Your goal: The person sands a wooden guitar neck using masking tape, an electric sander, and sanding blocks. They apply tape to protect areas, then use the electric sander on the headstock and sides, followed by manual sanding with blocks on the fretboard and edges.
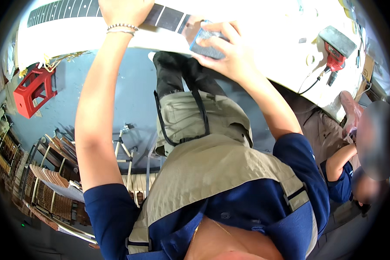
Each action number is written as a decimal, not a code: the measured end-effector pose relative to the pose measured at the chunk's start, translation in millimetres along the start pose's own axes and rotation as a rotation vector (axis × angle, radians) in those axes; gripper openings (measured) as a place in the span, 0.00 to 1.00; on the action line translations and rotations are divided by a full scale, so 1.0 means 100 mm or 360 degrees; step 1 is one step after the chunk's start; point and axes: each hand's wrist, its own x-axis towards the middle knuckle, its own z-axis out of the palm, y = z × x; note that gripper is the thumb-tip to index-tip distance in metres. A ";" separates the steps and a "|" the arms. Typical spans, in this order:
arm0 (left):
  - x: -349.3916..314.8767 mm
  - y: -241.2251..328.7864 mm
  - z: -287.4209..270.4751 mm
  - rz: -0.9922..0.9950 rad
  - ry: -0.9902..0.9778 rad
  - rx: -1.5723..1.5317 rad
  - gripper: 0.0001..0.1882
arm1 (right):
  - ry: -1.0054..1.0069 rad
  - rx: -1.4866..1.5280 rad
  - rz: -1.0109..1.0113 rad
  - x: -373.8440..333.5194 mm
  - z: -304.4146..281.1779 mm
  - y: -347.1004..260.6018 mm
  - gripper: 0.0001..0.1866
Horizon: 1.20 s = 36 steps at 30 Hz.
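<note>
A guitar neck with a dark fretboard, light fret lines and small dots lies along the near edge of the white workbench. My left hand rests on the middle of the neck; its fingers run out past the upper edge of the picture. At the neck's right end is the brown headstock. There my right hand grips a grey sanding block with a blue edge, its fingers spread over the top. The block touches or overlaps the headstock's end.
On the bench's right lie a red power sander with a grey pad and black hose, and a roll of tape. A red stool stands on the floor at left, near racks of wooden parts. Another person is at right.
</note>
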 end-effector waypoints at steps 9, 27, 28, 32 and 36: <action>0.04 -0.37 0.13 0.0109 -0.0154 -0.0048 0.26 | 0.0144 -0.0059 0.0186 -0.50 -0.10 -0.08 0.15; 0.07 -0.21 -0.07 0.0011 -0.0226 -0.0044 0.26 | 0.0627 -0.0254 0.0851 -1.73 -0.92 -0.39 0.17; 0.06 -0.21 -0.11 -0.0009 -0.0215 -0.0019 0.26 | 0.0701 -0.0270 0.0857 -1.61 -1.01 -0.35 0.17; 0.00 -0.24 -0.17 -0.0074 -0.0250 0.0011 0.27 | 0.0836 -0.0250 0.0762 -0.82 -0.88 0.06 0.18; 0.00 -0.22 -0.08 0.0273 -0.0250 -0.0532 0.26 | 0.0885 -0.0563 0.0866 -0.31 -0.92 0.33 0.23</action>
